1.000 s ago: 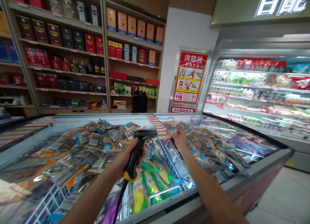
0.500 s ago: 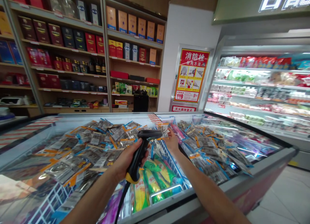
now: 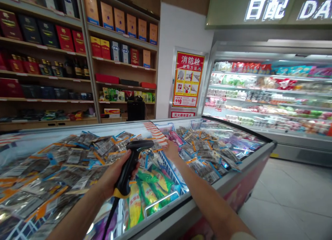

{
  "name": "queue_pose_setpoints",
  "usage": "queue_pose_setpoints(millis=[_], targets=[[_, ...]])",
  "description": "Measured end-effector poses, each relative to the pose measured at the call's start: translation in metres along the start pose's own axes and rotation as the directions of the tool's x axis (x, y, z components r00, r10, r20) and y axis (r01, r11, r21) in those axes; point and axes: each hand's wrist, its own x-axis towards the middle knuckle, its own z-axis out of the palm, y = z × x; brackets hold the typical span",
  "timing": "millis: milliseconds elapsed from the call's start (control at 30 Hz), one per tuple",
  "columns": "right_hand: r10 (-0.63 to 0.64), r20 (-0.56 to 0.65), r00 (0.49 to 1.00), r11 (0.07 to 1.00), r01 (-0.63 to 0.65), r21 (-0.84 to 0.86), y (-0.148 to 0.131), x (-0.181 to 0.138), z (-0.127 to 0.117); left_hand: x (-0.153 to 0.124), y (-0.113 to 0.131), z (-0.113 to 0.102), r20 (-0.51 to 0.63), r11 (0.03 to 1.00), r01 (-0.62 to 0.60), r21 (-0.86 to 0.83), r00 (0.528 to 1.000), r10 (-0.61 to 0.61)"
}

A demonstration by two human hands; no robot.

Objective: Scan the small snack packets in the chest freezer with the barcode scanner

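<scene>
My left hand (image 3: 114,172) is wrapped round the handle of a black and yellow barcode scanner (image 3: 129,165), its head level and pointing right. A cable hangs from its lower end. In front of the scanner head, the fingers of my right hand (image 3: 171,150) are closed on the edge of a small clear packet (image 3: 157,147) with orange trim, blurred and partly lost against the things behind it. Many similar flat packets (image 3: 100,146) with barcode labels lie heaped below and to the left. Green and yellow bags (image 3: 149,193) fill a white wire basket under my forearms.
More packets (image 3: 204,146) lie on the right side of the chest freezer (image 3: 225,193), whose grey rim runs along the front. Striped tape (image 3: 155,132) marks the glass. Shelves of boxes (image 3: 119,20) stand behind; a lit refrigerated display (image 3: 259,91) is at right.
My view has turned right, so the surroundings sit further left. Both hands keep their grip, and the packet is near the scanner head in both frames.
</scene>
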Motion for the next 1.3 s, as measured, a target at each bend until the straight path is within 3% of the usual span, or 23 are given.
queue_pose_setpoints(millis=[167, 267, 333, 400, 500, 633, 733, 833, 900, 1000, 1067, 1167, 1300], targets=[[0.104, -0.216, 0.971, 0.952, -0.160, -0.260, 0.040, 0.009, -0.076, 0.000, -0.004, 0.003, -0.021, 1.000, 0.000, 0.022, 1.000, 0.000], [0.231, -0.244, 0.942, 0.856, -0.316, -0.409, 0.062, -0.001, -0.122, 0.001, -0.005, 0.003, -0.009, 0.999, 0.002, 0.033, 1.000, -0.001], [0.229, -0.162, 0.960, 0.857, -0.278, -0.434, 0.072, -0.019, -0.144, 0.001, -0.005, 0.003, -0.008, 0.999, 0.005, 0.039, 1.000, -0.005], [0.100, 0.016, 0.995, 0.907, -0.084, -0.412, 0.076, -0.045, -0.158, 0.002, -0.006, 0.002, -0.008, 0.999, 0.007, 0.042, 1.000, -0.007], [-0.038, 0.288, 0.957, 0.913, 0.150, -0.378, 0.075, -0.079, -0.169, 0.003, -0.007, 0.001, -0.007, 0.999, 0.007, 0.040, 1.000, -0.006], [0.016, 0.427, 0.904, 0.903, 0.171, -0.395, 0.064, -0.091, -0.182, 0.007, -0.010, 0.000, -0.006, 0.999, 0.001, 0.052, 1.000, -0.001], [0.069, 0.372, 0.926, 0.934, 0.071, -0.351, 0.057, -0.078, -0.190, 0.007, -0.011, 0.001, 0.001, 0.998, 0.010, 0.057, 1.000, -0.010], [0.108, 0.161, 0.981, 0.976, -0.074, -0.206, 0.055, -0.058, -0.183, 0.005, -0.009, 0.005, 0.006, 0.999, -0.009, 0.045, 1.000, 0.009], [0.158, 0.018, 0.987, 0.987, -0.158, -0.001, 0.053, -0.043, -0.163, 0.003, -0.008, 0.009, 0.014, 0.999, -0.022, 0.029, 1.000, 0.021], [0.225, -0.017, 0.974, 0.900, -0.201, 0.387, 0.044, -0.021, -0.114, 0.001, -0.007, 0.012, 0.032, 1.000, -0.024, 0.003, 0.999, 0.024], [0.230, -0.030, 0.973, 0.819, -0.177, 0.545, 0.038, -0.008, -0.078, 0.002, -0.007, 0.012, 0.046, 1.000, -0.023, -0.001, 0.999, 0.023], [0.232, -0.119, 0.966, 0.805, -0.122, 0.581, 0.033, 0.004, -0.038, 0.003, -0.008, 0.007, 0.064, 1.000, -0.023, 0.003, 0.998, 0.023], [0.172, -0.187, 0.967, 0.842, -0.046, 0.537, 0.036, 0.007, -0.014, 0.004, -0.010, 0.005, 0.075, 1.000, -0.010, -0.019, 0.997, 0.011]])
